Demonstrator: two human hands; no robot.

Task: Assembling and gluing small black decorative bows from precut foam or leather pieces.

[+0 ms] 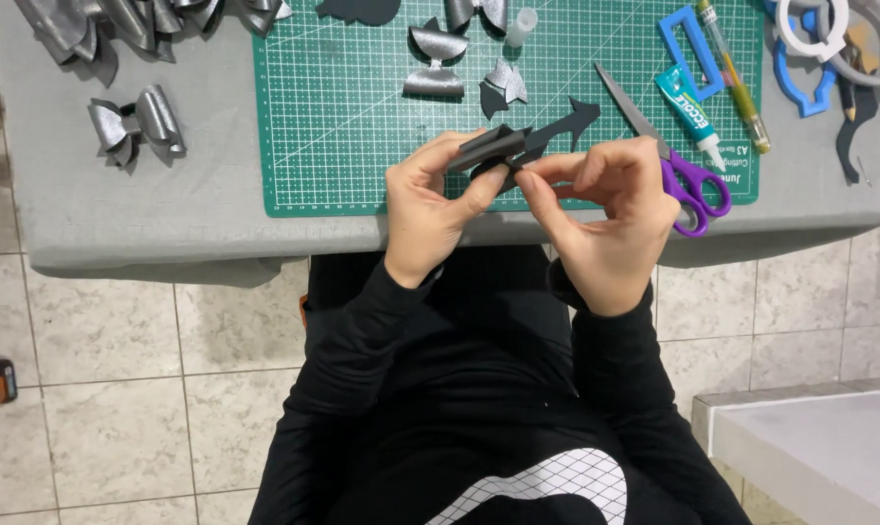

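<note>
Head view looks straight down on a grey-covered worktop (pixel 119 214) with a green cutting mat (pixel 343 126) laid on it. Both hands meet just above the mat's near edge, sharing a dark folded piece of craft material (pixel 503 148). The left hand (pixel 425 209) is curled closed, thumb and fingers pinching the folded bundle from its left end. The right hand (pixel 610 219) is also closed, its thumb and forefinger nipping the same piece at its middle, the other fingers bent and free. The piece runs left to right and slightly away from the person, its long axis rising toward the upper right, where a shaped, arrow-like tail (pixel 574 119) sticks out beyond the right hand's fingertips. So the piece lies between the two hands, held by both and clear of the mat; neither hand is nearer.

Just right of the right hand lie purple-handled scissors (pixel 675 170), blades pointing up and left, partly tucked behind the knuckles. Beyond them sit a glue tube (pixel 685 109) and a yellow-green pen (pixel 734 78). Finished silver bows (pixel 137 126) rest on the worktop to the left, well apart, and smaller silver bow parts (pixel 435 60) lie on the mat above the hands.
</note>
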